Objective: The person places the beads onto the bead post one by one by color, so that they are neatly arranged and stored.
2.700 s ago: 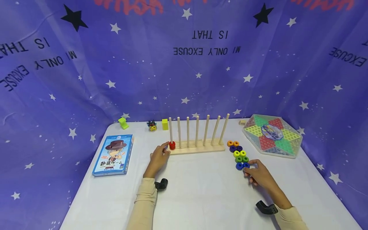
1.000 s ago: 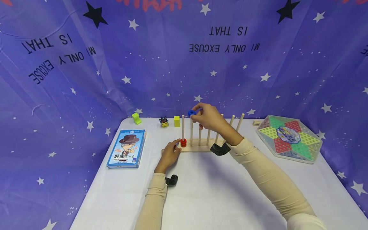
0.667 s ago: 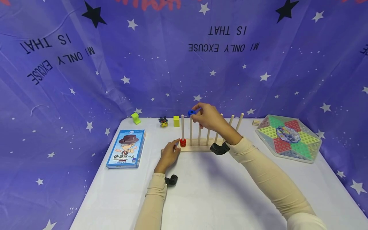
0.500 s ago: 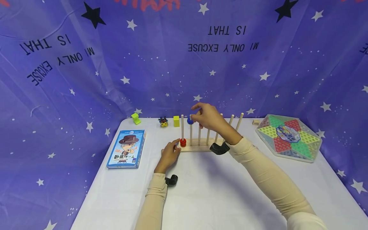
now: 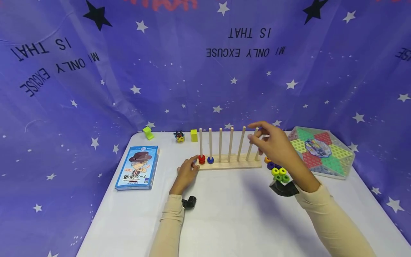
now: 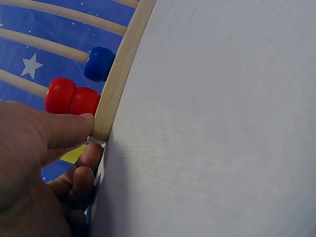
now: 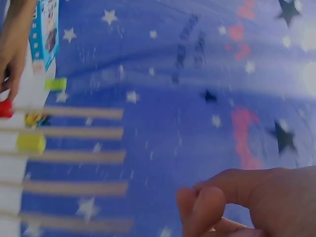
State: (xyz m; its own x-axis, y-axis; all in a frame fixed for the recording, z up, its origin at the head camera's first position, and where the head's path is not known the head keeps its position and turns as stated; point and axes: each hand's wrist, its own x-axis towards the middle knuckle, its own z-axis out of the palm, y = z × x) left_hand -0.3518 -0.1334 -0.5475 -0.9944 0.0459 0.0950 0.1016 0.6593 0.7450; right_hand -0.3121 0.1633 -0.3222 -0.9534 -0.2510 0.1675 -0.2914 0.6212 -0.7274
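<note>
A wooden peg rack (image 5: 236,165) with several upright pegs stands near the back of the table. Two red beads (image 5: 201,159) are stacked low on its leftmost peg, and one blue bead (image 5: 210,160) sits at the bottom of the second. My left hand (image 5: 187,173) holds the rack's left end; in the left wrist view, its fingertips (image 6: 84,121) lie against the base beside the red beads. My right hand (image 5: 274,144), holding nothing, hovers over the rack's right end with fingers loosely bent. Partly behind it lie yellow beads (image 5: 278,171), green beads (image 5: 281,178) and purple beads (image 5: 271,165).
At the left lies a blue game box (image 5: 138,167). Green-yellow blocks (image 5: 194,135) and a small figure (image 5: 179,136) stand along the back. A hexagonal Chinese checkers board (image 5: 321,151) lies at the right, partly behind my right arm.
My right hand carried a blue bead from the right to the second peg and let it go. The bead dropped to the base, and that hand moved back right. My left hand stayed.
</note>
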